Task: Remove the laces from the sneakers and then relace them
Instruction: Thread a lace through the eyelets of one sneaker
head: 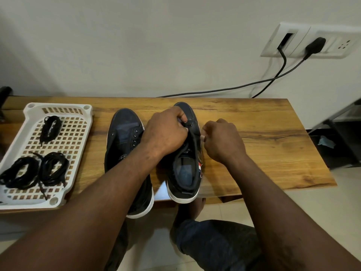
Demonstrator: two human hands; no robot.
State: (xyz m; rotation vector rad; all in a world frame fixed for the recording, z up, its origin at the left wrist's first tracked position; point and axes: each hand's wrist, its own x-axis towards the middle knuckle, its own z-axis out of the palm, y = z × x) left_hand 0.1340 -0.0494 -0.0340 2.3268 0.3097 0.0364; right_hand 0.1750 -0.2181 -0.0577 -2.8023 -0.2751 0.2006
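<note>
Here we see our left hand point(168, 132) over a dark blue canvas sneaker with a white rubber sole point(185, 173). It stands upright on the brown wood-grain surface point(254, 133), with its toe away from us and its heel over the near edge. The left fingers point(180, 122) are curled and grasp the upper of this sneaker at the eyelets near the toe. A black flat lace point(194, 142) comes out just below these fingers and runs toward us along the opening.

Our right hand point(222, 139) is just to the right of the left fingers, beside the outer side of the same sneaker. The right fingers point(204, 136) are curled, with the tips pressed together. We cannot tell if they pinch the lace, because that part is too small.

To the left of the left fingers, partly under our forearm, a second dark blue canvas sneaker point(123, 137) stands parallel to the first one. Further left, well apart from both hands, a white plastic tray with square holes point(58, 108) holds three bundles of black laces point(21, 173).
</note>
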